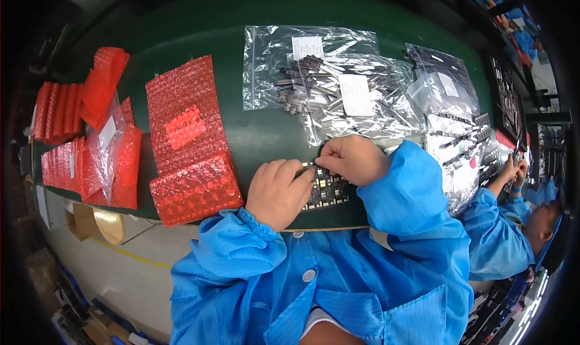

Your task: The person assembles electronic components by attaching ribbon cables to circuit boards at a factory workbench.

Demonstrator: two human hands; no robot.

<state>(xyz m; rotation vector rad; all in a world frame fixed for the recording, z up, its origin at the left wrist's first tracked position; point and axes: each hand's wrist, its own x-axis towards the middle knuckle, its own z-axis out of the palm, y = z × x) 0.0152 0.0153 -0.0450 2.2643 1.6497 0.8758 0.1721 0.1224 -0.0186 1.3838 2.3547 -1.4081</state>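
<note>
At the table's near edge lies a dark circuit board panel [331,195] set with rows of pale and silvery parts. My left hand [279,193] grips its left side, with the fingertips over the top. My right hand [355,160] is closed in a pinch at the board's far edge, and whatever sits between those fingertips is too small to make out. Just beyond my hands are clear plastic bags [314,118] filled with slim dark and silvery strips [302,88]. Part of the board is covered by my hands.
Red bubble wrap [187,97] lies left of my hands, with more red wrap [59,112] at the far left. Another clear bag [444,97] and dark slotted strips [456,133] lie to the right. Beyond them, a co-worker in blue [504,224] handles something small.
</note>
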